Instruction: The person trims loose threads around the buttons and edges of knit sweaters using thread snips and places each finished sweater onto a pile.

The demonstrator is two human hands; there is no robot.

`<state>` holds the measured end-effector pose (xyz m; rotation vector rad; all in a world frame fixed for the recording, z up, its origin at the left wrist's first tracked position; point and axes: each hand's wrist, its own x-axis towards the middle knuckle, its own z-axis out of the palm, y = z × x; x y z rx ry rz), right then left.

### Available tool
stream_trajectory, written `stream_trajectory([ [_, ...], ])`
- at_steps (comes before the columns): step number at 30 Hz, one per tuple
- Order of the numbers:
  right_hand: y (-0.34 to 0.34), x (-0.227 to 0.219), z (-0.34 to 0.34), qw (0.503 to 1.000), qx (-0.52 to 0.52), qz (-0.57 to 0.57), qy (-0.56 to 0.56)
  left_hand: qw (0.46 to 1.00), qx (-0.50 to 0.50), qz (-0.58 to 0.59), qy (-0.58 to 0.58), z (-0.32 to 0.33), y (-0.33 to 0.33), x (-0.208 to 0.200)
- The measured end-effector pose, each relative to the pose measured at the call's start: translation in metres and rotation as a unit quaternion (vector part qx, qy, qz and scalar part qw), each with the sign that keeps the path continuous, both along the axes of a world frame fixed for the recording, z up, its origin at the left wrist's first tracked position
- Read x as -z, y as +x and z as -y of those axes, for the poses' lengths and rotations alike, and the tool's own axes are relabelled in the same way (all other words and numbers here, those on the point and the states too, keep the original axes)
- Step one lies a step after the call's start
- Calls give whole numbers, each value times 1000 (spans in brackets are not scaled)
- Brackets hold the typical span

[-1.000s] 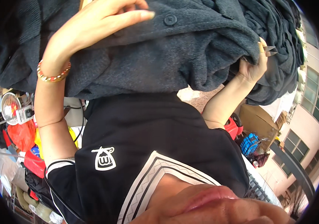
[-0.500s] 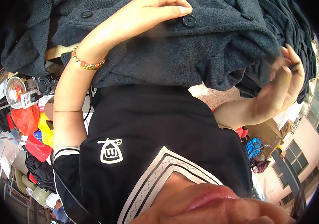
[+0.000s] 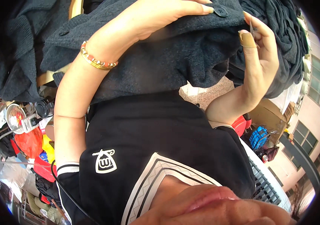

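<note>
A dark grey knitted cardigan is bunched across the top of the view, in front of my body. My left hand reaches over it and grips the fabric, the thumb resting against the edge of a dark round button. The left fingertips are partly cut off by the top edge. My right hand is closed beside the cloth just right of that button, a tan wrap on its thumb. A small thin dark thing shows between its fingers, too small to name. Another button lies farther left on the knit.
More dark garments are heaped at the right. At the left are a round container, a white power strip with cables, and red bags. A cardboard box and a blue bundle sit lower right.
My right hand has moved left, up to the cloth near the button. My left hand and the button have shifted right, and the cardigan's folds have moved.
</note>
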<state>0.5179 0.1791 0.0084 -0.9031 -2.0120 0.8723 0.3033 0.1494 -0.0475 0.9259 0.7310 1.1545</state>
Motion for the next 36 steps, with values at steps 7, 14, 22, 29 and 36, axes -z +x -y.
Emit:
stream_trajectory([
  [7, -4, 10, 1, 996, 7, 21, 90, 995, -35, 60, -64, 5, 3, -9],
  [14, -8, 16, 0, 975, 13, 100, 200, 995, -47, 56, -61, 8, 7, -16],
  [22, -22, 12, 7, 985, 54, 76, 148, 996, -51, 59, -46, 9, 8, -14],
  [29, -16, 19, -1, 985, 28, 40, 163, 997, -53, 50, -39, 9, 8, -13],
  [36, -14, 25, -1, 970, 45, 67, 228, 998, -54, -8, -37, 13, 3, -17],
])
